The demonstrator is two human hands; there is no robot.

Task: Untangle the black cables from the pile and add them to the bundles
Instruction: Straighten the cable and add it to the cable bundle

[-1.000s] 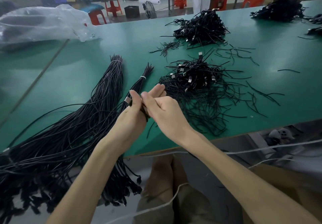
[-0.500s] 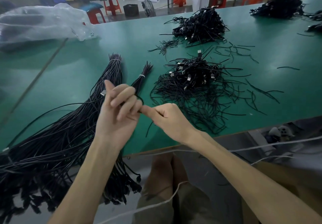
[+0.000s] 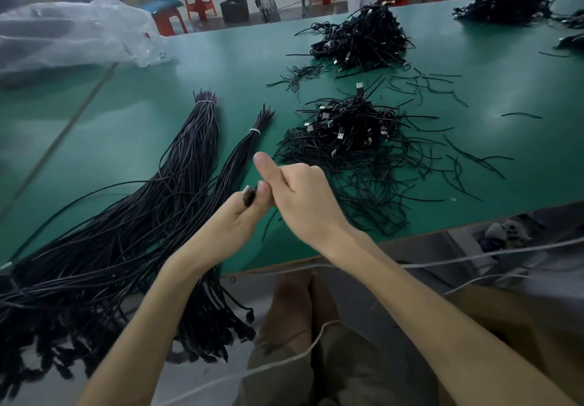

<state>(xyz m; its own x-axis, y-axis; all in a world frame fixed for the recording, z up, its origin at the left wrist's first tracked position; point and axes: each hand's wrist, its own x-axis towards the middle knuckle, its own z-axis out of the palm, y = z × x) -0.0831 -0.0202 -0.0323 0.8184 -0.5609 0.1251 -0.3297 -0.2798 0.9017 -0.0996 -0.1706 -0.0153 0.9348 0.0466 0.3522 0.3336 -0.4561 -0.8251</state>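
The left hand [image 3: 235, 217] pinches a thin black cable [image 3: 268, 225] just below its silver-tipped plug [image 3: 249, 194]. The curled right hand [image 3: 300, 198] touches the left, and I cannot tell whether it holds anything.

two hands [image 3: 234, 219] [image 3: 305, 197], two tied bundles [image 3: 180, 165] [image 3: 241, 152], three tangled piles [image 3: 354, 143] [image 3: 360, 38] [image 3: 508, 4], one plastic bag [image 3: 72, 35]

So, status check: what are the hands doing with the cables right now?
Left hand pinches a cable by its plug. Right hand curled beside it, grip hidden. Pile on the right, bundles on the left; nothing blocking.
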